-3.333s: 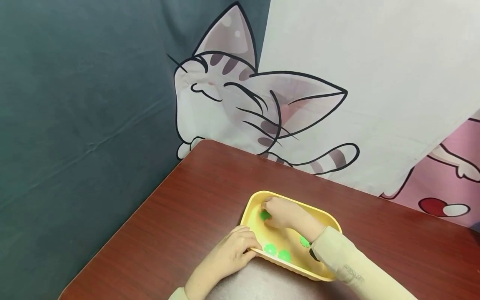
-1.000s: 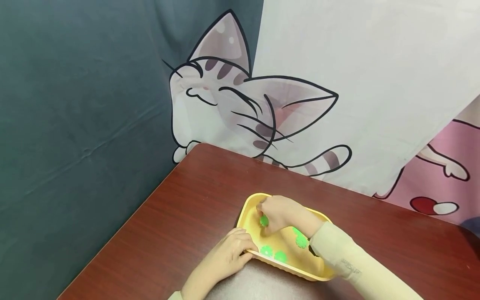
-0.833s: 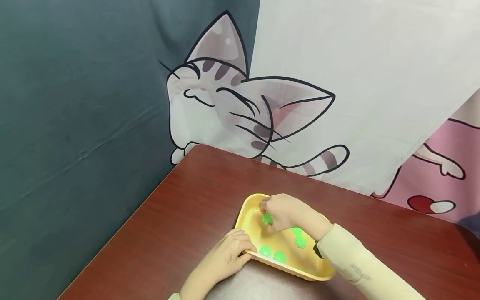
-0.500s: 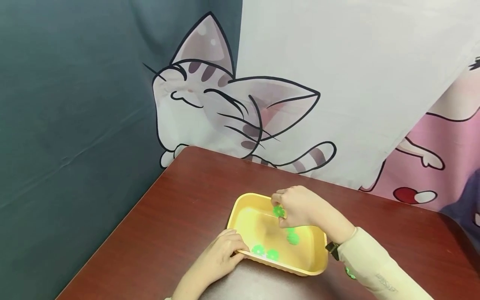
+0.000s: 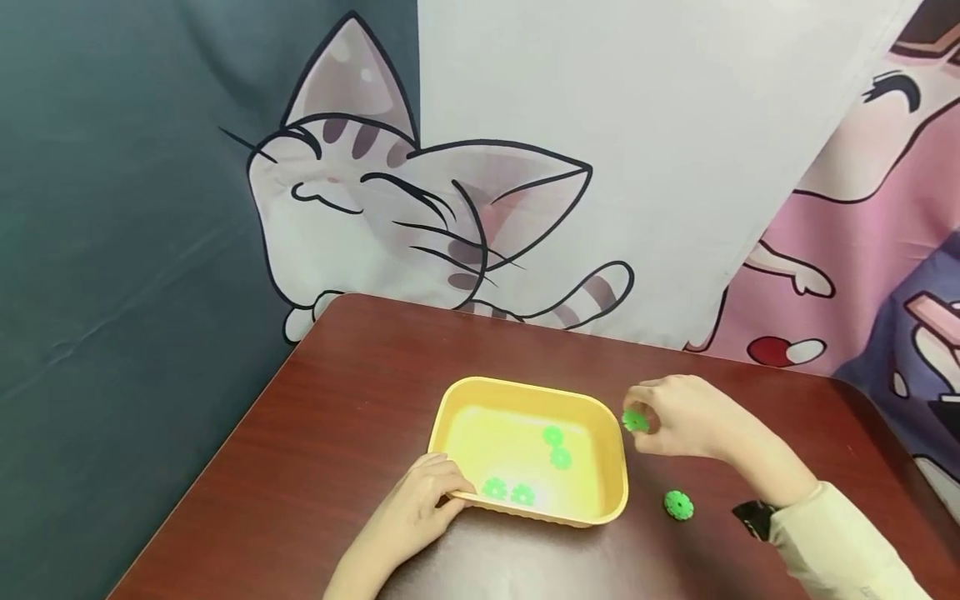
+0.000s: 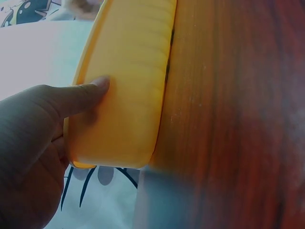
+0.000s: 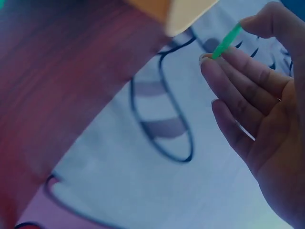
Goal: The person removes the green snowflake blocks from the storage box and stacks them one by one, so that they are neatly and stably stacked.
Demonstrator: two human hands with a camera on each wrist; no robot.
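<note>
My left hand [image 5: 408, 510] grips the near-left rim of a yellow plastic tray [image 5: 525, 389]; in the left wrist view its thumb [image 6: 86, 98] lies along the tray's outer wall. Beyond the tray's right side, my right hand [image 5: 690, 417] pinches a green notched disc [image 5: 635, 420] between thumb and fingertips, above the table. The right wrist view has that disc [image 7: 228, 41] edge-on. Inside the tray lie several similar discs: a pair by the near wall [image 5: 494, 488] and a pair toward the right [image 5: 560, 457]. One more green disc [image 5: 678, 505] lies on the table, right of the tray.
The dark red wooden table [image 5: 360, 417] runs back to a white curtain [image 5: 645, 100] with a cartoon cat. A dark teal curtain [image 5: 112, 208] hangs along the left side. A black band [image 5: 753, 518] shows at the right wrist.
My right hand has lifted a green disc out of the tray and carried it right, past the rim. The left hand keeps its hold. The head view has turned rightward.
</note>
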